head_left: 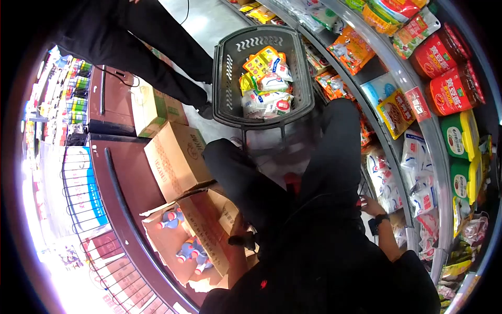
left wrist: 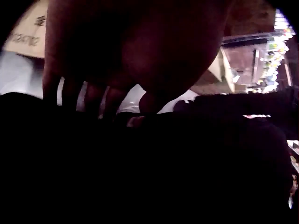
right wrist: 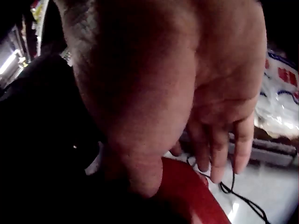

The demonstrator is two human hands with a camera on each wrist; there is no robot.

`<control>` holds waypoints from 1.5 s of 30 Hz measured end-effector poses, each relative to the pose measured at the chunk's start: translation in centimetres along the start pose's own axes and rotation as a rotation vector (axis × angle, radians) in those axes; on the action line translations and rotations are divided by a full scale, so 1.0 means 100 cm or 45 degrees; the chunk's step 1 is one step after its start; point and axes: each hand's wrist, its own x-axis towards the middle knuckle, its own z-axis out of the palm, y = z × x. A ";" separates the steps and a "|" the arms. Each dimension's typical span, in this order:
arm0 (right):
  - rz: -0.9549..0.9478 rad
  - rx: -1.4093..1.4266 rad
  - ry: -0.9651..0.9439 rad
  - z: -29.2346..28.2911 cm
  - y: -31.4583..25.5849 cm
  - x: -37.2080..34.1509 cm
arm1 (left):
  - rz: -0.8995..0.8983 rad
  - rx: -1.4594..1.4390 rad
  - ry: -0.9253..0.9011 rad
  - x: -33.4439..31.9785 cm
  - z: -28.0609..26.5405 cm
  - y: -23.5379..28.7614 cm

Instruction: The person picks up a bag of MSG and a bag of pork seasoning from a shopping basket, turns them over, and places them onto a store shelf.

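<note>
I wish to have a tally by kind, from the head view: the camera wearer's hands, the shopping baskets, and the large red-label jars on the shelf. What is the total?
Left hand and right hand: 2
Shopping basket: 1
Red-label jars: 2
Total: 5
</note>
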 end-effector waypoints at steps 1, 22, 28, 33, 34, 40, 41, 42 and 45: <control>0.061 -0.155 -0.016 -0.017 -0.017 0.003 | 0.007 -0.050 0.094 0.000 0.004 0.031; -1.343 -0.733 0.405 -0.225 -0.678 0.089 | 1.221 0.067 -0.029 -0.009 0.138 0.584; -1.360 -0.995 0.388 -0.212 -0.696 0.339 | 0.803 -0.051 -0.086 0.146 0.150 0.620; -0.864 -1.191 0.226 -0.162 -0.610 0.495 | 0.079 -0.469 -0.202 0.310 0.162 0.529; -0.727 -1.149 0.185 -0.152 -0.593 0.508 | 0.041 -0.560 -0.313 0.363 0.159 0.492; -0.714 -1.441 0.335 -0.108 -0.541 0.582 | -0.359 -0.468 -0.001 0.457 0.202 0.435; -0.770 -1.420 0.424 -0.105 -0.539 0.586 | -0.351 -0.465 -0.007 0.469 0.208 0.431; -0.919 -1.379 0.506 -0.105 -0.537 0.587 | -0.342 -0.463 -0.014 0.475 0.216 0.425; -0.882 -1.655 0.464 -0.107 -0.541 0.588 | -0.263 -0.466 -0.034 0.477 0.231 0.414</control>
